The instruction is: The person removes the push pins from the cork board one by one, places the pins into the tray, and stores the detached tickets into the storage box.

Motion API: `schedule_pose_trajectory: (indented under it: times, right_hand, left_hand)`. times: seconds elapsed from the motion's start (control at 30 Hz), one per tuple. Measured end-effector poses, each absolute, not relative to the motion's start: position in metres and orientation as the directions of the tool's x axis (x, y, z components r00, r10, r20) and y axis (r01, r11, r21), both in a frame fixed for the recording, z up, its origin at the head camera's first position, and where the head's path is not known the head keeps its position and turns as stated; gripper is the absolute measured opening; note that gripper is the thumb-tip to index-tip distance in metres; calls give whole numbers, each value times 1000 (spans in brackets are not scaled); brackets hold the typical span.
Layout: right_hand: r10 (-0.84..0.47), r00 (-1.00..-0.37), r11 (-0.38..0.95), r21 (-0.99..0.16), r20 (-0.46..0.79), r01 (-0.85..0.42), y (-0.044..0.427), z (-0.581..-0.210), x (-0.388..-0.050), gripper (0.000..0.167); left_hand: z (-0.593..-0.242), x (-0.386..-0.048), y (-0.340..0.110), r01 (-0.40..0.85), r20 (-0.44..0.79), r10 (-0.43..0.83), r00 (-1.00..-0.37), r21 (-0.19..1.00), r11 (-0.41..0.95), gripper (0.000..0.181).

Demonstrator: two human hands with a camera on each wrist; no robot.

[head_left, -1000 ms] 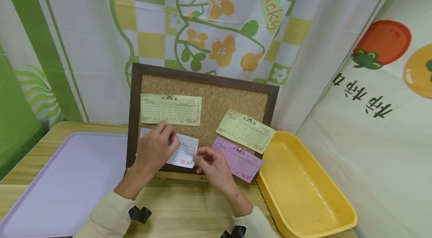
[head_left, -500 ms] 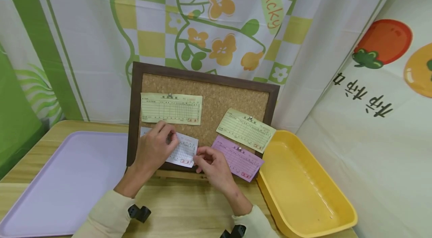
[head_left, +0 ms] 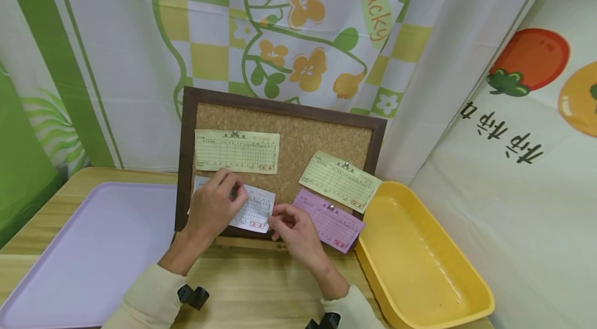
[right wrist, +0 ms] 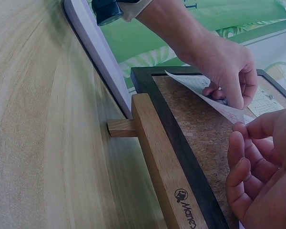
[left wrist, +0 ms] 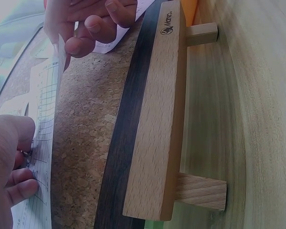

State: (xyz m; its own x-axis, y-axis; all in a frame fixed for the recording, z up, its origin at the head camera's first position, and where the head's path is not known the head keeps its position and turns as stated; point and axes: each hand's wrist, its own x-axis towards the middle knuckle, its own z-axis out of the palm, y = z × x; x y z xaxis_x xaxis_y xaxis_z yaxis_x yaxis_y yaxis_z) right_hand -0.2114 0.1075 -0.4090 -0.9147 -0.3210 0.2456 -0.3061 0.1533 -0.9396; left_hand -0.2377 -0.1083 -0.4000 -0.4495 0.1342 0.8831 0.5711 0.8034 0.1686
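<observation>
A white receipt slip (head_left: 254, 210) lies before the lower left of a framed corkboard (head_left: 289, 155), its lower edge lifted off the cork. My left hand (head_left: 216, 199) is at the slip's upper middle, thumb and fingers pinching a small shiny pushpin (left wrist: 25, 153), mostly hidden by the fingers. With thumb and index finger my right hand (head_left: 294, 228) pinches the slip's right edge near the lower corner. A yellow slip (head_left: 236, 152) is pinned above it. Another yellow slip (head_left: 340, 179) and a purple slip (head_left: 328, 223) are pinned, tilted, at the right.
The corkboard leans on a wooden stand (left wrist: 157, 119) on the wooden table (head_left: 261, 287). A flat lilac tray (head_left: 107, 251) lies at the left. A deep yellow tray (head_left: 420, 251) stands at the right, close to the board. Behind hangs a patterned curtain (head_left: 205, 18).
</observation>
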Motion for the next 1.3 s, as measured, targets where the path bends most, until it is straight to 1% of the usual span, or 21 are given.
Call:
schedule_pose_trajectory:
  times: [0.33, 0.63, 1.3]
  right_hand:
    - [-325, -910, 146, -938, 255, -315, 108, -410, -211, 16]
    - [-331, -906, 142, -935, 264, -324, 108, -410, -211, 15]
    - [-330, -909, 154, -935, 256, -320, 108, -411, -213, 14]
  left_hand:
    - [-401, -238, -108, 578, 880, 130, -456, 182, 795, 7]
    - [-404, -238, -107, 573, 899, 103, -425, 179, 799, 5]
    - [-404, -239, -105, 575, 906, 96, -413, 177, 799, 5]
